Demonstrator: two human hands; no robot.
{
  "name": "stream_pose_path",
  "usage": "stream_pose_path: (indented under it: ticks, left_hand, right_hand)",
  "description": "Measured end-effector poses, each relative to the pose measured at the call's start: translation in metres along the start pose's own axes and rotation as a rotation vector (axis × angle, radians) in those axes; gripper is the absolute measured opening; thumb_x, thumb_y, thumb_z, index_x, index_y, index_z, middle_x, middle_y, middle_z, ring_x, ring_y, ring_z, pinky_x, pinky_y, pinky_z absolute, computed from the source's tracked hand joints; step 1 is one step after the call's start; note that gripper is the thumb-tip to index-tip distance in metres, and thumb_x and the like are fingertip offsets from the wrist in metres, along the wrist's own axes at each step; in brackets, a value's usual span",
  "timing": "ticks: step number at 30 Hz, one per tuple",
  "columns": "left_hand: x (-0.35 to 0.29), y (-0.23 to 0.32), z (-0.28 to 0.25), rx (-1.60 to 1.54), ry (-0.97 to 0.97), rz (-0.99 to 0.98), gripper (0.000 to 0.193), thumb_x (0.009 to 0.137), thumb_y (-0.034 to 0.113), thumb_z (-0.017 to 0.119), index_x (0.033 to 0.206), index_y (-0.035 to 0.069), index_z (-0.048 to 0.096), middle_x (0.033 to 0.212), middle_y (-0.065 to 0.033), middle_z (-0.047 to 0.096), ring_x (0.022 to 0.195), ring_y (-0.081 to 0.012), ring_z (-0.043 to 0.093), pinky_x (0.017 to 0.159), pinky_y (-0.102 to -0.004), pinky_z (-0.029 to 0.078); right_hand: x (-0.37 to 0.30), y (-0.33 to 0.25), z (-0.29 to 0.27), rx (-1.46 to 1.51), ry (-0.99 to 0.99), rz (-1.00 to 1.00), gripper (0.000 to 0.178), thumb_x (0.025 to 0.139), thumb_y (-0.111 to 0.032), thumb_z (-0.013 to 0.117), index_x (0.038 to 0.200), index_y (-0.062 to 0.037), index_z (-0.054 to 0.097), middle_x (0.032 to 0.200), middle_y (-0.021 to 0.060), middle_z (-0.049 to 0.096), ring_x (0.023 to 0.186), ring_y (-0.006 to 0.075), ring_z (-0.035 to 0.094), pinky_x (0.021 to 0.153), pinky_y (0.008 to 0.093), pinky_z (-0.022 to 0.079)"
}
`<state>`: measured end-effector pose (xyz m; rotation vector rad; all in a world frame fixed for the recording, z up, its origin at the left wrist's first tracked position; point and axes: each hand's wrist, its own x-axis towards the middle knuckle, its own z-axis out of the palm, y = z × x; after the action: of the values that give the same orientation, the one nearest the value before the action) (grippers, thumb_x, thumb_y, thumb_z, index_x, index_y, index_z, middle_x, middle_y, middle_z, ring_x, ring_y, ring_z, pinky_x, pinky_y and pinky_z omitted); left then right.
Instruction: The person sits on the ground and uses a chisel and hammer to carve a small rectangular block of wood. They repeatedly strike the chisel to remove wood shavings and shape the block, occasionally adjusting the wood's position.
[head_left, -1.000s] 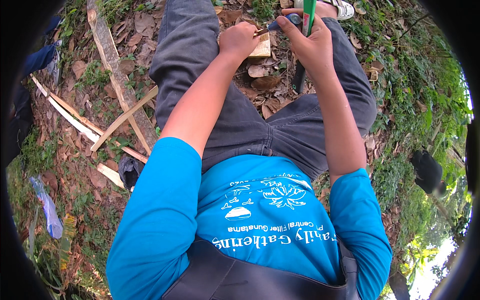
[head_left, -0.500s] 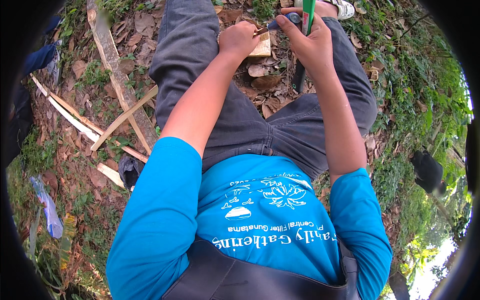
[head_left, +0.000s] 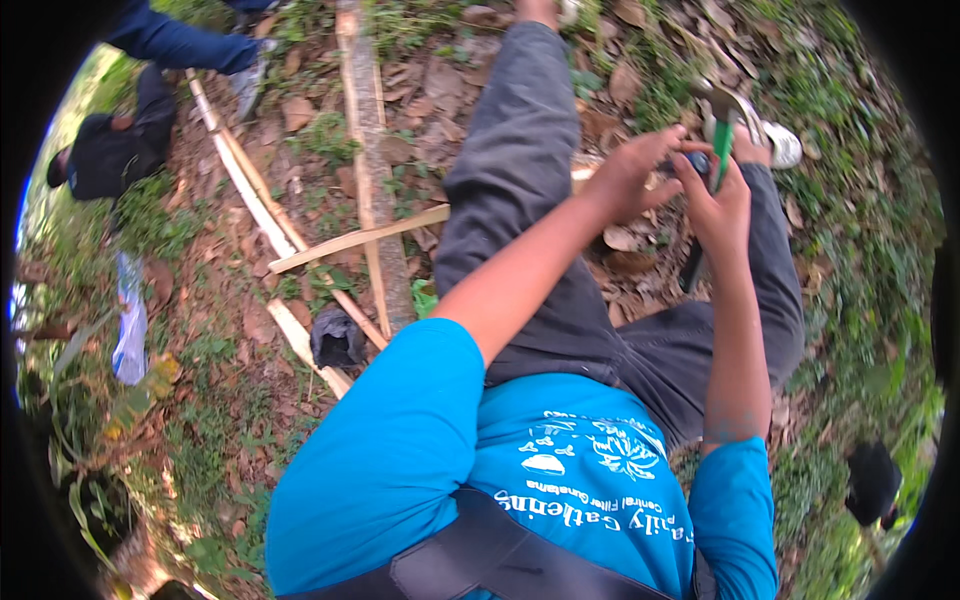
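Note:
My right hand [head_left: 722, 200] is closed round the green and black handle of a hammer [head_left: 722, 155], whose metal head points away from me. A small blue-handled tool [head_left: 697, 160] shows between my hands, against my right fingers; its blade is hidden. Just left of it, my left hand [head_left: 640, 175] has its thumb and fingers apart, slightly blurred, with nothing visible gripped in it. A pale wood block [head_left: 583, 176] lies on the ground beyond my left wrist, mostly covered by my arm and leg.
My legs, in dark trousers [head_left: 510, 170], frame leaf-littered ground. On the left lie a long split log [head_left: 365, 150], several pale wood strips [head_left: 365, 240] and a black plastic bag [head_left: 338, 338]. Another person [head_left: 120, 150] is at the far left. A dark object [head_left: 873, 483] lies right.
My view has swung left, so everything sits further right. My left hand has come off the metal end of the blue-handled tool and opened. The hammer stays in my right hand.

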<state>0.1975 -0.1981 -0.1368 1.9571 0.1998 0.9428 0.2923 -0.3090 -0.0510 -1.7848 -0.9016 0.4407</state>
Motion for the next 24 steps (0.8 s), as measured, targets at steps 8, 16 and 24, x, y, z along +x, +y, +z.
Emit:
stream_pose_path:
  ticks: [8, 16, 24]
  left_hand:
    - [0.01, 0.019, -0.014, -0.069, -0.164, -0.182, 0.038, 0.083, 0.001, 0.068, 0.12, 0.009, 0.06, 0.106, -0.0177, 0.072, 0.1, -0.0399, 0.069, 0.085, -0.0474, 0.056]
    - [0.005, 0.022, -0.025, -0.004, -0.136, -0.169, 0.025, 0.093, 0.018, 0.073, 0.106, 0.003, 0.057, 0.086, -0.0202, 0.067, 0.084, -0.0432, 0.067, 0.07, -0.0478, 0.049]
    - [0.015, 0.011, 0.002, 0.084, -0.17, -0.036, 0.029, 0.095, 0.025, 0.073, 0.107, 0.003, 0.059, 0.082, -0.0204, 0.064, 0.076, -0.0399, 0.067, 0.066, -0.0465, 0.05]
  right_hand:
    - [0.009, 0.008, -0.001, 0.122, -0.101, 0.11, 0.026, 0.101, -0.015, 0.07, 0.12, 0.0018, 0.065, 0.102, 0.0023, 0.068, 0.093, 0.0078, 0.063, 0.082, 0.0232, 0.05]
    - [-0.023, -0.023, -0.019, 0.361, -0.099, 0.268, 0.044, 0.108, -0.028, 0.059, 0.143, -0.0018, 0.055, 0.086, -0.0057, 0.058, 0.064, 0.0003, 0.048, 0.054, 0.0181, 0.037]
    - [-0.063, -0.074, -0.093, 0.036, -0.119, 0.12, 0.043, 0.107, -0.012, 0.056, 0.147, 0.0009, 0.052, 0.084, -0.0056, 0.052, 0.074, 0.0028, 0.045, 0.064, 0.0193, 0.037]
